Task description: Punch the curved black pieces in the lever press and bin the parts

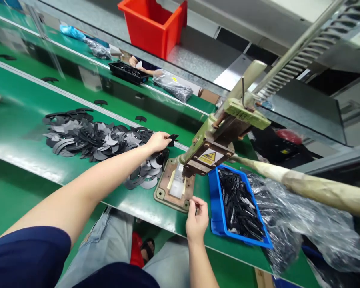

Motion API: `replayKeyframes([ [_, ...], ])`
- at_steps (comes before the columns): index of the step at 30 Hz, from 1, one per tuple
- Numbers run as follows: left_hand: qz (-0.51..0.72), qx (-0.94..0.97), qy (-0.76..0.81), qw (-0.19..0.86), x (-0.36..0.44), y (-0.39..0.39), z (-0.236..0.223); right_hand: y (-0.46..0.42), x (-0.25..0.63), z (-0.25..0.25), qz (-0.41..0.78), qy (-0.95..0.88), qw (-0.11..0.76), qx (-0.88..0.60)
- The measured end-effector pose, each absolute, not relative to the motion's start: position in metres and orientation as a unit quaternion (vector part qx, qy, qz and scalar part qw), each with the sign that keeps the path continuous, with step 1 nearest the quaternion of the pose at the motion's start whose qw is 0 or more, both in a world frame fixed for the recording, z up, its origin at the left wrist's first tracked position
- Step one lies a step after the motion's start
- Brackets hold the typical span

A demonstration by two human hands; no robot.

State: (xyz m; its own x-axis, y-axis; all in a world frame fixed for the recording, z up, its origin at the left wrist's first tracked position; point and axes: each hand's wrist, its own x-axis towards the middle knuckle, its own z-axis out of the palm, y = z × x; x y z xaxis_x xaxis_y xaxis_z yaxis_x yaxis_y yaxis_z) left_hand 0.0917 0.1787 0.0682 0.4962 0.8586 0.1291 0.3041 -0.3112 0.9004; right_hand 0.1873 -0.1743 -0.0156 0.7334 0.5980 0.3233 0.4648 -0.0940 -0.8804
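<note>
Currently, in the head view, the left hand (158, 143) pinches a black curved piece (173, 139) between the pile (90, 136) and the press (208, 146); the right hand (197, 220), apart from it, curls beside the baseplate (165, 195), its grip unclear.

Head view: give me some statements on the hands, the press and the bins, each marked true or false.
1. The left hand's grip has a black piece in it. True.
2. The right hand's grip is inside the blue bin. False: it is at a corner of the base plate.
3. The press carries a yellow warning triangle. True.
4. The red bin stands on the floor. False: it stands on a metal shelf.
</note>
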Motion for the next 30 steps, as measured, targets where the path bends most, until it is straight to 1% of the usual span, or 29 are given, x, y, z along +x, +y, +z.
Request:
replayKeyframes([
  [3,0.33,0.785,0.379,0.363,0.125,0.215,0.084,-0.174,0.193,-0.019,0.051,-0.365,0.563,-0.74],
  [6,0.315,0.818,0.36,0.32,0.149,0.236,0.09,-0.173,0.197,-0.018,0.047,-0.37,0.554,-0.744],
  [9,0.296,0.84,0.35,0.29,0.149,0.241,0.085,-0.173,0.199,-0.018,0.046,-0.374,0.547,-0.747],
  [11,0.292,0.849,0.347,0.272,0.133,0.237,0.082,-0.172,0.2,-0.018,0.044,-0.378,0.544,-0.748],
  [15,0.307,0.854,0.345,0.238,0.062,0.214,0.084,-0.17,0.2,-0.019,0.039,-0.385,0.543,-0.745],
  [18,0.372,0.836,0.351,0.2,-0.022,0.184,0.079,-0.172,0.195,-0.016,0.04,-0.39,0.55,-0.737],
  [20,0.42,0.804,0.385,0.168,-0.083,0.157,0.069,-0.179,0.191,-0.005,0.042,-0.398,0.554,-0.73],
  [22,0.447,0.76,0.452,0.133,-0.14,0.127,0.054,-0.191,0.193,0.013,0.024,-0.416,0.548,-0.725],
  [24,0.439,0.73,0.512,0.115,-0.184,0.094,0.036,-0.208,0.206,0.036,-0.048,-0.464,0.498,-0.731],
  [27,0.39,0.738,0.537,0.119,-0.217,0.05,0.009,-0.238,0.249,0.063,-0.145,-0.459,0.398,-0.781],
  [29,0.351,0.763,0.525,0.133,-0.218,0.029,-0.004,-0.256,0.29,0.07,-0.171,-0.444,0.279,-0.834],
  [30,0.333,0.778,0.514,0.141,-0.214,0.021,-0.008,-0.263,0.309,0.07,-0.157,-0.444,0.221,-0.854],
])
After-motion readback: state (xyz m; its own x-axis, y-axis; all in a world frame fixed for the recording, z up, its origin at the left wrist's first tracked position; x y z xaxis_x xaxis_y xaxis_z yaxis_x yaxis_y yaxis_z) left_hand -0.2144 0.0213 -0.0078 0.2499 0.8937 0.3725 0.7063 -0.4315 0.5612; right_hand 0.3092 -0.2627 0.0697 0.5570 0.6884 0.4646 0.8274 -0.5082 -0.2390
